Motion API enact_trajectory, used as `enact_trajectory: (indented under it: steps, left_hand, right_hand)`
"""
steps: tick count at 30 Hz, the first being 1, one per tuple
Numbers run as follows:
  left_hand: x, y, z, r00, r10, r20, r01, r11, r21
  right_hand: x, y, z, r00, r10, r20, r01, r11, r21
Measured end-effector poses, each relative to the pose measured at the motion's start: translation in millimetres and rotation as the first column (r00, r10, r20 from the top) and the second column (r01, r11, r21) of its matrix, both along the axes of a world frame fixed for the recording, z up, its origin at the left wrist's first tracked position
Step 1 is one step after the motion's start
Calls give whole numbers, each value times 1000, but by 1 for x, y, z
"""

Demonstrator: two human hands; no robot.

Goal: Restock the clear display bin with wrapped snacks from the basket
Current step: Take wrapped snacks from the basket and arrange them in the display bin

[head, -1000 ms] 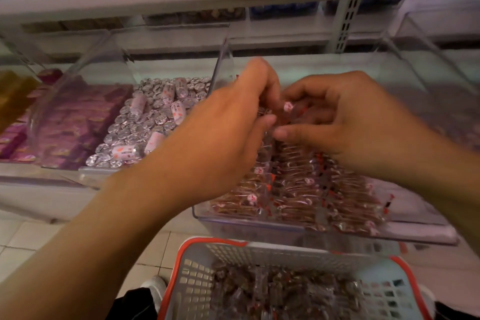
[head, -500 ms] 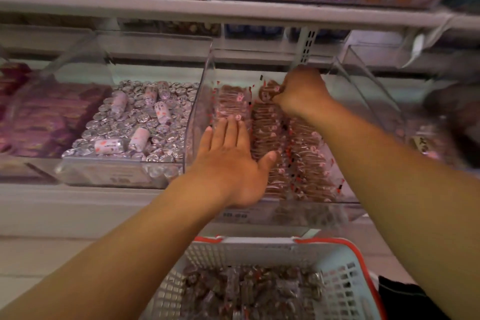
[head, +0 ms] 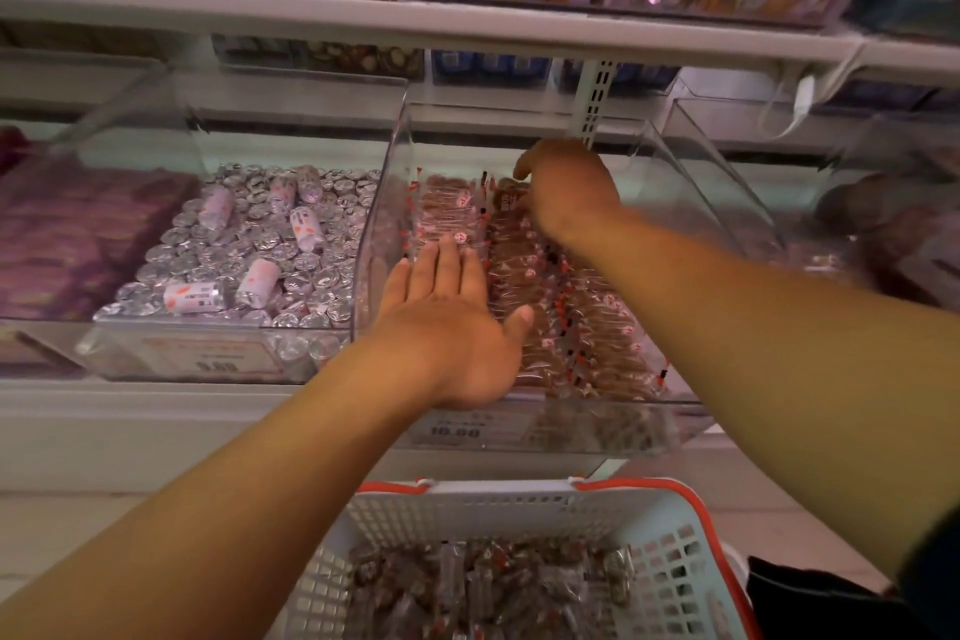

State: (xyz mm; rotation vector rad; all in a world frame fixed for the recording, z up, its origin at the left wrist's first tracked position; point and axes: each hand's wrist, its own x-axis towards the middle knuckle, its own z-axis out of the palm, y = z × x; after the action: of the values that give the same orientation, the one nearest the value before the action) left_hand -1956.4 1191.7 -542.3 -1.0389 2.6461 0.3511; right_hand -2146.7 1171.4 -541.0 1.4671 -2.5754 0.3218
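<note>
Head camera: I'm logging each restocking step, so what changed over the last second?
The hands parted. The left hand opened and now lies flat on the brown wrapped snacks in the clear plastic display bin. The right hand reached to the bin's back, fingers curled among the snacks. The white mesh basket with its red rim stayed below, still holding snacks.

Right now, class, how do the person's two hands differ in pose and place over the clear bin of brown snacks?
The left hand lies flat, fingers straight, on the near rows of wrapped snacks; the right hand has curled fingers. The left hand sits toward the front of the clear display bin; the right hand reaches to the back. Both are inside the same bin, touching snacks.
</note>
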Motion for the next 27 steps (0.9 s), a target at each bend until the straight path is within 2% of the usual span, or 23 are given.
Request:
enact_trajectory:
  steps: [3, 6, 7, 10, 14, 17, 20, 22, 24, 26, 27]
  left_hand:
    - [0, 1, -1, 1000, 1, -15, -1, 1000, -4]
    - [-1, 0, -2, 999, 6, -46, -7, 1000, -13]
    - [-1, 0, -2, 998, 4, -58, -5, 1000, -15]
    - [0, 0, -4, 990, -3, -140, 0, 1000, -21]
    - [5, -1, -1, 942, -47, -333, 7, 993, -120]
    - [10, 4, 3, 833, -162, -529, 19, 964, -265]
    - [17, 14, 10, 737, -199, -646, -42, 940, -338]
    - [23, 20, 13, 716, -209, -666, -44, 939, -342]
    - [34, 27, 16, 671, -297, -679, 9, 919, -393]
    - [49, 40, 17, 548, -435, -714, 108, 884, -456]
    - [56, 48, 15, 488, -507, -711, 157, 852, -500]
  right_hand:
    - [7, 2, 0, 999, 1, -36, -1, 1000, 20]
    - [15, 3, 1, 959, 97, -267, -82, 994, 66]
    - [17, 2, 3, 944, 139, -298, -113, 988, 103]
    - [20, 1, 8, 949, 213, -234, -170, 967, 190]
    - [16, 5, 14, 987, 125, -100, -110, 984, 138]
    - [17, 11, 25, 991, 114, -67, -102, 982, 161]
    - [28, 32, 36, 993, 110, -49, -102, 984, 147]
    - [40, 57, 41, 996, 87, -16, -85, 993, 83]
    - [53, 89, 40, 995, 91, 38, -89, 994, -56]
    - [75, 130, 29, 988, 149, 36, -126, 922, -366]
    - [89, 154, 17, 980, 197, -6, -166, 813, -558]
